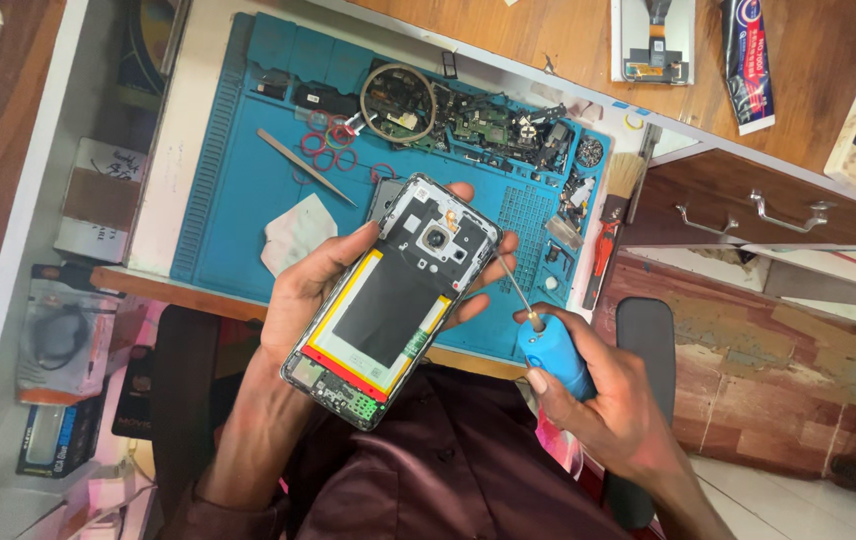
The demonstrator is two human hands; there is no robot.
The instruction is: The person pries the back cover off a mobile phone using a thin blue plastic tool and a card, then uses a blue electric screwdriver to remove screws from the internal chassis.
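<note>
My left hand [313,285] holds an opened smartphone [388,300] with its back cover off, so the black battery, yellow frame and camera module show. My right hand [603,400] grips a blue tool [553,355] whose thin metal tip reaches the phone's upper right edge. Both hands hover over my lap, in front of the blue work mat [248,190].
Lying on the mat are tweezers [303,165], red rubber bands [326,145], a white cloth [296,232], circuit boards and small parts [488,125], and a brush [620,185]. A wooden desk [508,30] carries a phone screen, a tube and a remote. Drawers [748,215] are at right.
</note>
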